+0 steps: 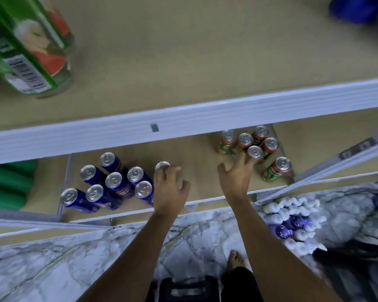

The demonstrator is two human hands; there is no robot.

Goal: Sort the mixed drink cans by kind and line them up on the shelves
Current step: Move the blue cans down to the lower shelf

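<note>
Several blue cans stand grouped at the left of the lower shelf. My left hand is wrapped around one more can at the right edge of that group; only its silver top shows. Several green-and-red cans stand clustered at the shelf's right, and one of them stands a little apart toward the front. My right hand hovers with fingers spread just left of that cluster, its fingertips close to the nearest green can.
An upper shelf with a white front rail overhangs the cans. A large green carton stands on it at the left, a blue object at far right. Green packs lie at left. Marble-pattern floor, my bare foot and bottles are below.
</note>
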